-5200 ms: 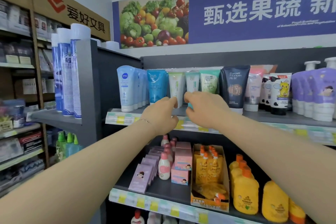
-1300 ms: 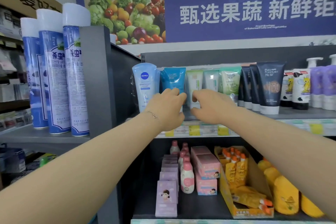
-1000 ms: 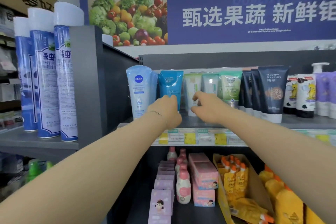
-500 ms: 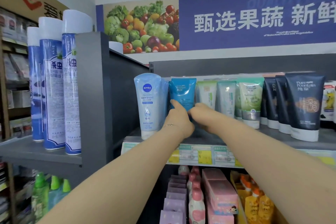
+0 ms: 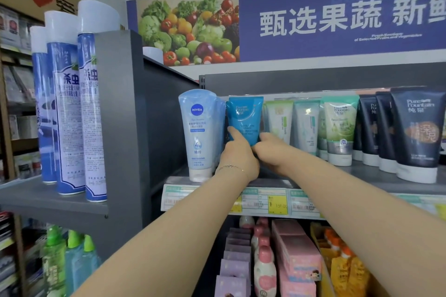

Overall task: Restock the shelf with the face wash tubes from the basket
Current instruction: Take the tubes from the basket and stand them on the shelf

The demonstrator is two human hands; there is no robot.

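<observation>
Blue face wash tube (image 5: 245,116) stands upright on the grey shelf (image 5: 362,172), its lower part held by the left hand (image 5: 237,155) and right hand (image 5: 270,152)

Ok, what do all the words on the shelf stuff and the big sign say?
"NIVEA": pale blue tube.
"Pure Fountain": dark tube.
"甄选果蔬 新": blue banner.
"杀虫": spray can.
"¥ 15": yellow price tag, rest blurred.
Too blurred: teal tube, green tubes, the banner's small line, other tags.
</observation>
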